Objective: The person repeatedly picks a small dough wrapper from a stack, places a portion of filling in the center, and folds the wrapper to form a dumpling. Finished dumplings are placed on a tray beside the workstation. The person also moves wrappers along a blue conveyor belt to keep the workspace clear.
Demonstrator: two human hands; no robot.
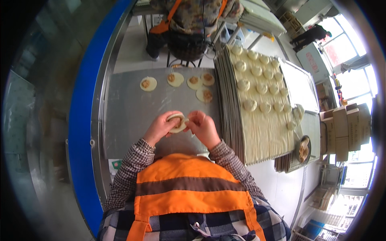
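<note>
My left hand cradles a round dough wrapper with filling, its thumb lying over the filling. The fingers of my right hand are pinched together at the wrapper's right edge. Both hands are above the near part of the metal table. Beyond them lie several flat wrappers topped with brownish filling, one at the left and others farther right, such as this filled wrapper. The underside of the held wrapper is hidden by my left hand.
On my right, a stack of trays has a cloth-covered top bearing rows of closed buns. A bowl of filling stands beyond it. A blue panel borders the table's left. Across the table sits another person.
</note>
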